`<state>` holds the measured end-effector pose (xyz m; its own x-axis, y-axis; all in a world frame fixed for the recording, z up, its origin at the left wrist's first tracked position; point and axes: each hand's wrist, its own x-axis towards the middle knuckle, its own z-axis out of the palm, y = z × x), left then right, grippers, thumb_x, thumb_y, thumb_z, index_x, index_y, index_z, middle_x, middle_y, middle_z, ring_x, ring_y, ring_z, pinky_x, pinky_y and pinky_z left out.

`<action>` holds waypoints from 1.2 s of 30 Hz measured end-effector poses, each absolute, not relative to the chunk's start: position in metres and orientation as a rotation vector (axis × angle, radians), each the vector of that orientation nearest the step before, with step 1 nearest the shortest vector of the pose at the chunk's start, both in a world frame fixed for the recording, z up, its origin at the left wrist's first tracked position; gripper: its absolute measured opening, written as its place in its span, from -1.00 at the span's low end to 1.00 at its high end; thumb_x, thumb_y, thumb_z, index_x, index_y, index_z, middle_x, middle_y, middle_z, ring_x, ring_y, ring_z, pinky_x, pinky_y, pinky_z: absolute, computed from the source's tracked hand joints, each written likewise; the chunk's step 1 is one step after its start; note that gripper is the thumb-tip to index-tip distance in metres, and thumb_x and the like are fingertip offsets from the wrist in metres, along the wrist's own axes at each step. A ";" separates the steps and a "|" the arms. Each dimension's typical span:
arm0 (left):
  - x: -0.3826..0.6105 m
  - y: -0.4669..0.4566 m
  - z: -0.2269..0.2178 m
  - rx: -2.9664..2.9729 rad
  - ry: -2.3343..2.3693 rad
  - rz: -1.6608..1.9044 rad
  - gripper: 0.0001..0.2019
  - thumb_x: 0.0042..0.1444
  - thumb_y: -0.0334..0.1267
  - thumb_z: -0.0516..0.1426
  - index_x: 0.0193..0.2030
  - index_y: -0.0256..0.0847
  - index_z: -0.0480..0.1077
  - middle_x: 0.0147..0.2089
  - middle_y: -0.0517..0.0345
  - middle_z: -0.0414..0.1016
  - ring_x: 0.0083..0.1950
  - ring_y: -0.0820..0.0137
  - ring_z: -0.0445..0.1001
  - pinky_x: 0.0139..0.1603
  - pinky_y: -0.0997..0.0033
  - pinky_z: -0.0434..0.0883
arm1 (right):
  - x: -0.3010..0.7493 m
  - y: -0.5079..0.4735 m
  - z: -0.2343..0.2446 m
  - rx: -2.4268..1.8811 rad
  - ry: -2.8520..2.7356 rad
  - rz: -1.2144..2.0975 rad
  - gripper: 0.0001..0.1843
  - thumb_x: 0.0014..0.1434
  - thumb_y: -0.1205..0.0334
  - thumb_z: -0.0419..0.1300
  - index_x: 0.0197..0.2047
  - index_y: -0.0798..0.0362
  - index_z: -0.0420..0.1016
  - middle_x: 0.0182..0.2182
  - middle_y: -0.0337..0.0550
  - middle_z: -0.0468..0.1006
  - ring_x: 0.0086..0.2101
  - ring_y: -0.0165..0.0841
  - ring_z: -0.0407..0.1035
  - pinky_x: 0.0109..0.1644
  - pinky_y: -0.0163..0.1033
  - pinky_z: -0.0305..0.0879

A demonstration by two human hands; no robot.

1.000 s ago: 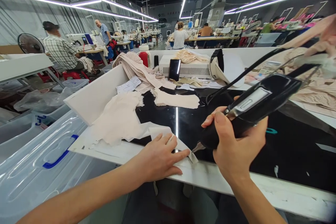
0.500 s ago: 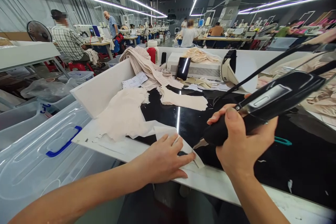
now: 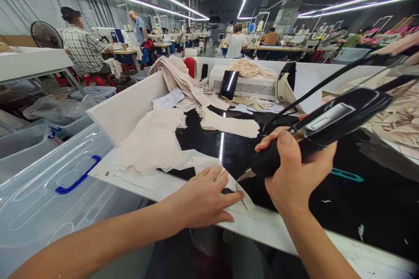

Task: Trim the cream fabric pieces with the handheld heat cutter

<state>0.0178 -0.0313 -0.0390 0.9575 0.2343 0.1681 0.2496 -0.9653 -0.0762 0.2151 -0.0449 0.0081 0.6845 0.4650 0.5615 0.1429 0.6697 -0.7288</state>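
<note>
Over my feed, the black-topped desk (image 3: 376, 198) spread widest, bearing a pale fabric heap (image 3: 152, 139) at left. My right hand (image 3: 294, 174) kept its grip closed around a black handheld tool (image 3: 340, 117), tip near a pale strip (image 3: 209, 162) at the desk's front. My left hand (image 3: 206, 196) lay open across that strip. Rightward sat a teal loop (image 3: 348, 175), then small white scraps (image 3: 361, 232).

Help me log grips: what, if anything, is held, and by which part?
The right hand grips the black handheld tool around its body, behind the metal tip. The left hand lies on the pale strip, apparently not grasping it.
</note>
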 end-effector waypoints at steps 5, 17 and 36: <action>0.017 -0.030 -0.042 -3.013 -0.377 -0.271 -0.33 0.52 0.22 0.34 0.59 -0.06 0.45 0.36 -0.32 0.57 0.43 -0.20 0.60 0.39 -0.13 0.60 | 0.216 -0.044 0.006 -0.881 -0.841 0.210 -0.60 0.24 0.06 0.54 -0.05 -0.11 0.43 -0.34 -0.48 0.60 -0.49 -0.40 0.51 -0.29 -0.16 0.58; 0.018 -0.029 -0.045 -3.031 -0.368 -0.316 -0.31 0.49 0.21 0.37 0.60 -0.06 0.47 0.34 -0.30 0.57 0.41 -0.19 0.59 0.39 -0.12 0.57 | 0.210 -0.033 0.007 -0.818 -0.844 0.243 -0.61 0.23 0.11 0.54 -0.08 -0.11 0.42 -0.38 -0.51 0.62 -0.52 -0.42 0.51 -0.33 -0.21 0.57; -0.003 -0.025 -0.050 -3.147 -0.491 -0.467 -0.46 0.64 0.14 0.23 0.52 -0.16 0.51 0.49 -0.32 0.56 0.53 -0.12 0.55 0.59 -0.19 0.50 | 0.205 -0.047 0.003 -0.866 -0.838 0.212 -0.48 0.22 -0.03 0.62 0.02 -0.12 0.45 -0.32 -0.46 0.64 -0.48 -0.37 0.51 -0.25 -0.12 0.59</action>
